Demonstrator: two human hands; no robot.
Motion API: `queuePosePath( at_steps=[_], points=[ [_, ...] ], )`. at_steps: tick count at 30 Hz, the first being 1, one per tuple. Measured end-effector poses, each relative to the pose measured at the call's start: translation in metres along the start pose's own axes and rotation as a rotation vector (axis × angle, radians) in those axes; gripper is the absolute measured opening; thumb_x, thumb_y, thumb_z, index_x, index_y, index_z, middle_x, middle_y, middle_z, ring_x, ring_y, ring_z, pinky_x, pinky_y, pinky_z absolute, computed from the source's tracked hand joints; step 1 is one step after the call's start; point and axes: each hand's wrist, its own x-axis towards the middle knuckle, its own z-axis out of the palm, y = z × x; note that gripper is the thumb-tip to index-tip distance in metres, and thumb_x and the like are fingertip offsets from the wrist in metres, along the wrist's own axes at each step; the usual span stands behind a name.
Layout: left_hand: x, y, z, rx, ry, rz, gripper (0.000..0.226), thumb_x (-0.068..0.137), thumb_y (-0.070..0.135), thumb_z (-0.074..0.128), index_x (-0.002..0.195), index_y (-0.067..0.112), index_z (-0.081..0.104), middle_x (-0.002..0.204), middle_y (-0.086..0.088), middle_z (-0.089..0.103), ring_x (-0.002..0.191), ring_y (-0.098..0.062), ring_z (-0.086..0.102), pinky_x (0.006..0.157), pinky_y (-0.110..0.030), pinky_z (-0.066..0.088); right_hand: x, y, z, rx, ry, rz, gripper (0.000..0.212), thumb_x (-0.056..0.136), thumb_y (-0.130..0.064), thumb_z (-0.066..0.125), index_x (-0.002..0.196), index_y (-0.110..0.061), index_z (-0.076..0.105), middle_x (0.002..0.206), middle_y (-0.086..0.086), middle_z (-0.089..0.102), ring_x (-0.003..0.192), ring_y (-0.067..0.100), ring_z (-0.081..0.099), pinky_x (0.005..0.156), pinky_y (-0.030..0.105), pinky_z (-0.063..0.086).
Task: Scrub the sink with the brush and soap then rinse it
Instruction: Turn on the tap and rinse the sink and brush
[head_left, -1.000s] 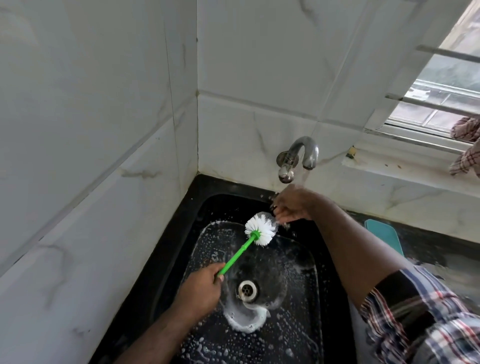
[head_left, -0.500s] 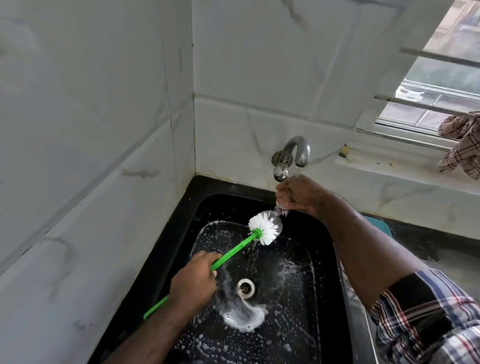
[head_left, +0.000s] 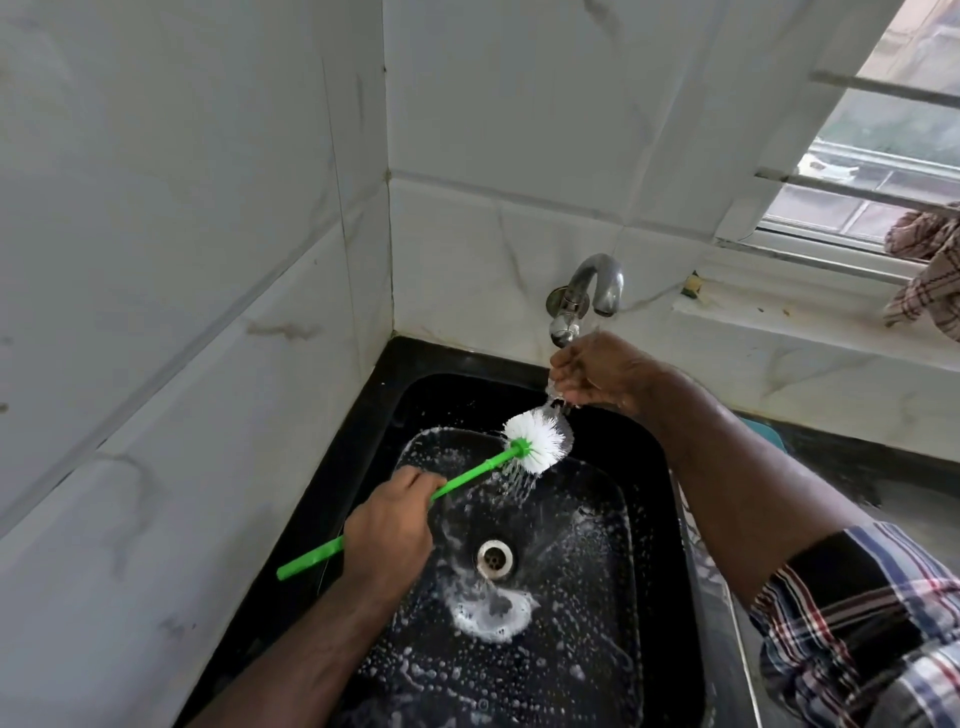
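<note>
While the left hand (head_left: 387, 525) is gripping the green brush (head_left: 535, 441), water is wetting its bristles. At one o'clock, the right hand (head_left: 597, 371) is cupping loosely under the tap (head_left: 587, 291), holding nothing.

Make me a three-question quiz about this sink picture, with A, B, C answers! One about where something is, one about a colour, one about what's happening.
1. Where is the round white bristle head of the brush?
A. Lying on the windowsill
B. Held above the black sink basin, below the right hand
C. Pushed into the drain

2. What colour is the long plastic brush handle?
A. Green
B. Red
C. Yellow

3. What is the left hand doing?
A. Resting flat on the wall
B. Turning the metal tap
C. Gripping the brush handle

Answers: 1 B, the bristles hang over the soapy basin with water dripping off them. 2 A, the handle is bright green on both sides of the fist. 3 C, the fingers are curled round the handle.
</note>
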Motion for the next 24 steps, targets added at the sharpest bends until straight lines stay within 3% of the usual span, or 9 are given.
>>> queuePosePath(
  at_steps=[3,5,8,10,13,16,18,22,24],
  points=[
    [0.005,-0.001,-0.002,-0.085,-0.025,-0.048,0.033,0.091,0.02,0.055,0.119,0.038,0.058,0.108,0.018,0.057,0.09,-0.009,0.062,0.07,-0.034,0.053,-0.001,0.002,-0.001,0.018,-0.04,-0.005,0.029,0.094,-0.014,0.044,0.106,0.001,0.067,0.099,0.017,0.074,0.095,0.03,0.072,0.086,0.042,0.058],
    [0.01,-0.004,-0.003,-0.214,-0.082,-0.115,0.035,0.089,0.021,0.059,0.119,0.037,0.058,0.111,0.017,0.058,0.096,-0.009,0.062,0.079,-0.034,0.053,0.001,0.006,-0.002,0.153,0.011,-0.033,0.028,0.094,-0.005,0.042,0.108,0.001,0.066,0.102,0.021,0.073,0.097,0.032,0.071,0.087,0.043,0.058],
    [0.019,-0.01,-0.009,-0.403,-0.135,-0.193,0.035,0.087,0.019,0.065,0.12,0.031,0.065,0.114,0.01,0.065,0.098,-0.011,0.063,0.085,-0.026,0.05,0.003,0.018,0.001,0.498,0.127,-0.012,0.025,0.091,0.009,0.043,0.103,0.005,0.063,0.106,0.025,0.069,0.097,0.034,0.07,0.079,0.038,0.061],
    [0.028,-0.014,-0.017,-0.423,-0.142,-0.228,0.036,0.089,0.019,0.066,0.124,0.025,0.065,0.115,0.005,0.068,0.1,-0.013,0.064,0.084,-0.021,0.045,0.005,0.033,0.008,0.782,0.145,0.066,0.021,0.092,0.005,0.043,0.103,0.008,0.061,0.105,0.025,0.067,0.098,0.036,0.069,0.072,0.037,0.062],
    [0.043,-0.024,-0.031,-0.415,-0.15,-0.262,0.037,0.09,0.02,0.065,0.127,0.025,0.064,0.115,0.002,0.071,0.094,-0.02,0.069,0.087,-0.026,0.05,0.01,0.052,0.026,1.096,0.162,0.167,0.021,0.093,-0.002,0.041,0.093,0.005,0.06,0.09,0.016,0.065,0.091,0.029,0.065,0.066,0.033,0.061],
    [0.058,-0.031,-0.045,-0.459,-0.169,-0.311,0.037,0.093,0.019,0.062,0.13,0.023,0.062,0.104,0.002,0.071,0.075,-0.021,0.07,0.08,-0.032,0.056,0.016,0.063,0.043,1.269,0.199,0.199,0.024,0.091,0.0,0.033,0.078,-0.002,0.053,0.075,0.008,0.051,0.068,0.019,0.053,0.049,0.019,0.052],
    [0.066,-0.033,-0.052,-0.506,-0.158,-0.345,0.036,0.094,0.017,0.06,0.13,0.022,0.061,0.089,0.003,0.068,0.059,-0.017,0.067,0.069,-0.03,0.057,0.02,0.07,0.051,1.337,0.257,0.221,0.024,0.091,0.001,0.032,0.077,-0.004,0.052,0.073,0.007,0.05,0.064,0.017,0.051,0.047,0.018,0.049],
    [0.082,-0.041,-0.061,-0.573,-0.124,-0.401,0.037,0.096,0.013,0.057,0.133,0.018,0.058,0.111,-0.006,0.064,0.055,-0.019,0.067,0.058,-0.032,0.059,0.029,0.079,0.059,1.385,0.433,0.257,0.023,0.082,0.007,0.034,0.088,-0.003,0.054,0.077,0.007,0.053,0.067,0.017,0.053,0.06,0.02,0.052],
    [0.089,-0.045,-0.062,-0.593,-0.114,-0.434,0.038,0.097,0.013,0.055,0.135,0.017,0.056,0.119,-0.01,0.062,0.056,-0.021,0.069,0.055,-0.03,0.058,0.034,0.075,0.066,1.303,0.532,0.215,0.024,0.091,0.003,0.032,0.089,-0.007,0.053,0.077,0.003,0.052,0.062,0.011,0.055,0.055,0.015,0.05]
  ],
)
